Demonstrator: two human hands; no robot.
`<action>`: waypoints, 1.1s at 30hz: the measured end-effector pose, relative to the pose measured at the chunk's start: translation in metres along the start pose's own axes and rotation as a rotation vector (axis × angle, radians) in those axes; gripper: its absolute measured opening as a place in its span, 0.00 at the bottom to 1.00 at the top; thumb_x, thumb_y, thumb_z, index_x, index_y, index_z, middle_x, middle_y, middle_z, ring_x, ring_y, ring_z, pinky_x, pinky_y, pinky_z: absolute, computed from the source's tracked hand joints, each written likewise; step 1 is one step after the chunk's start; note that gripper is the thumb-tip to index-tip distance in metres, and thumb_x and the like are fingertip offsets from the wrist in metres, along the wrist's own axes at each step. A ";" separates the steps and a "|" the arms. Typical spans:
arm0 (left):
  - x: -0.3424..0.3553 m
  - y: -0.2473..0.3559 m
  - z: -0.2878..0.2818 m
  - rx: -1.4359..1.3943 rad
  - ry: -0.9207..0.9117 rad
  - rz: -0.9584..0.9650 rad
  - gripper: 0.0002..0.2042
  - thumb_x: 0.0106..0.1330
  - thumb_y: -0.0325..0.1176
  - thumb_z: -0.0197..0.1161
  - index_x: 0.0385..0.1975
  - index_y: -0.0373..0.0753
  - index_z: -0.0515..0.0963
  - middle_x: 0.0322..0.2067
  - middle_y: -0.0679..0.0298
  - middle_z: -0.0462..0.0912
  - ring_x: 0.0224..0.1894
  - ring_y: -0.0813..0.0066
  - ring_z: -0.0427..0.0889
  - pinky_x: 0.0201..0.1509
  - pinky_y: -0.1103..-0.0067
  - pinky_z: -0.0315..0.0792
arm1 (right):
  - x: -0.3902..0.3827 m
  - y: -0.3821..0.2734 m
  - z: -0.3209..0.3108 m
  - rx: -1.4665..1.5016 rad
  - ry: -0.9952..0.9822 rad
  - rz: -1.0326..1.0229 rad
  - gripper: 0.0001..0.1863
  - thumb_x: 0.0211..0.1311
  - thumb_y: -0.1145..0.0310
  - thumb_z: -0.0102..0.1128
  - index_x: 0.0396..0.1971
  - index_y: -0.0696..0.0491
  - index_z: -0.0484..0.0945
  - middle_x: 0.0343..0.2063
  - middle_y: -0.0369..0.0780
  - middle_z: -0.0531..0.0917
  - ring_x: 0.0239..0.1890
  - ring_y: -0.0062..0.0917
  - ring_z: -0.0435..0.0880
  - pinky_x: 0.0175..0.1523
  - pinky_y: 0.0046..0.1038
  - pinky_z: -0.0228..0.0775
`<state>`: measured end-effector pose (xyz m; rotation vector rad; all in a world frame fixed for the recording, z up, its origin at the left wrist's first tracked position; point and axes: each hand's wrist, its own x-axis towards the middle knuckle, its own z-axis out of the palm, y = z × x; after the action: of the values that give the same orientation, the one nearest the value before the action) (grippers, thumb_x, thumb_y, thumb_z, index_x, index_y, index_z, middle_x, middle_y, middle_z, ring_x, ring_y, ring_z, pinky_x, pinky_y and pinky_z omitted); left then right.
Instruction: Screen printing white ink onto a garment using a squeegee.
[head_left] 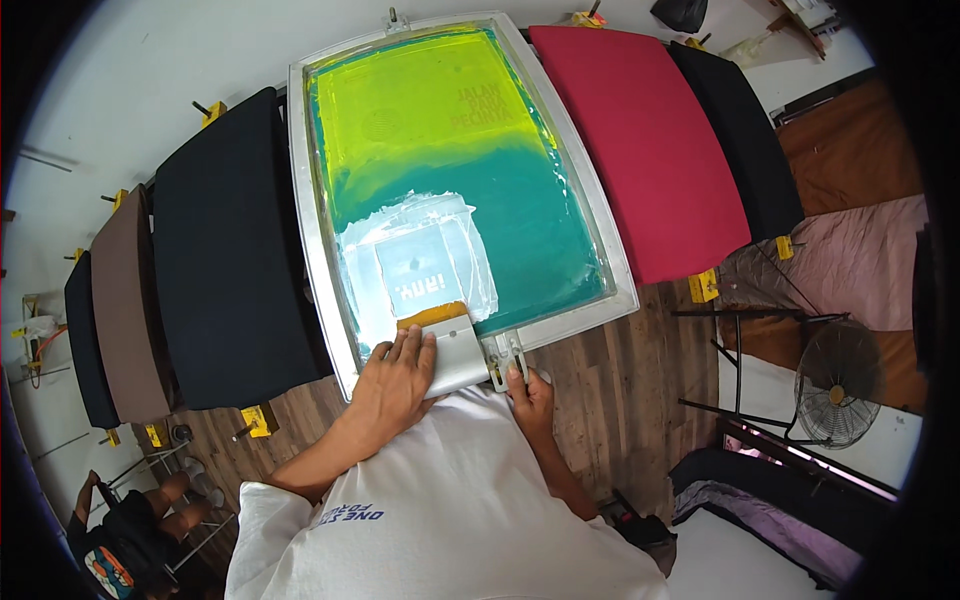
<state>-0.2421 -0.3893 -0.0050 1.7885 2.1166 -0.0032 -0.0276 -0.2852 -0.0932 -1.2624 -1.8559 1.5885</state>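
Note:
A screen-printing screen (pixel 588 200) in a pale metal frame lies in front of me. Its mesh is teal, with a yellow-green band across the far part. White ink (pixel 480 255) is smeared over the near left of the mesh, around a pale rectangular patch with lettering. My left hand (pixel 395 385) is closed on the metal handle of a squeegee (pixel 455 355), whose amber blade (pixel 432 315) rests at the near edge of the white ink. My right hand (pixel 530 392) is closed on a metal bracket (pixel 505 358) at the screen's near edge, thumb on top.
Black (pixel 225 250), brown (pixel 128 310) and red (pixel 640 150) fabric-covered boards flank the screen, with yellow brackets (pixel 260 420) at their ends. A fan (pixel 838 385) stands at right. Another person (pixel 135 525) sits at lower left. Wood-look flooring (pixel 620 390) lies below.

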 end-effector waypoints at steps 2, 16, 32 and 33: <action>0.001 0.000 -0.006 -0.074 -0.026 -0.044 0.38 0.56 0.45 0.71 0.62 0.26 0.65 0.62 0.37 0.68 0.62 0.49 0.74 0.65 0.60 0.67 | 0.001 0.002 0.000 -0.048 0.009 -0.017 0.23 0.73 0.55 0.54 0.22 0.57 0.72 0.15 0.31 0.69 0.22 0.14 0.65 0.28 0.24 0.59; 0.008 -0.011 -0.026 -0.225 -0.024 -0.098 0.34 0.53 0.44 0.74 0.57 0.33 0.72 0.57 0.46 0.76 0.52 0.51 0.82 0.61 0.62 0.72 | 0.004 0.002 0.001 -0.054 0.025 -0.110 0.20 0.72 0.60 0.55 0.23 0.59 0.73 0.13 0.36 0.66 0.19 0.15 0.63 0.23 0.28 0.55; 0.025 -0.022 -0.052 -0.258 -0.094 -0.147 0.21 0.57 0.32 0.69 0.50 0.32 0.76 0.34 0.45 0.83 0.34 0.50 0.84 0.41 0.62 0.79 | 0.003 -0.006 0.003 -0.036 0.036 -0.065 0.22 0.73 0.59 0.54 0.21 0.57 0.69 0.16 0.30 0.62 0.23 0.12 0.60 0.25 0.24 0.54; 0.025 -0.024 -0.050 -0.263 -0.057 -0.137 0.20 0.56 0.32 0.69 0.48 0.32 0.76 0.31 0.46 0.82 0.33 0.51 0.84 0.39 0.62 0.78 | 0.003 -0.006 0.003 -0.036 0.035 -0.067 0.22 0.73 0.59 0.54 0.21 0.57 0.69 0.16 0.30 0.62 0.23 0.12 0.60 0.25 0.24 0.54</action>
<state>-0.2817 -0.3582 0.0294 1.4746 2.0854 0.1779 -0.0340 -0.2837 -0.0892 -1.2225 -1.8924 1.4954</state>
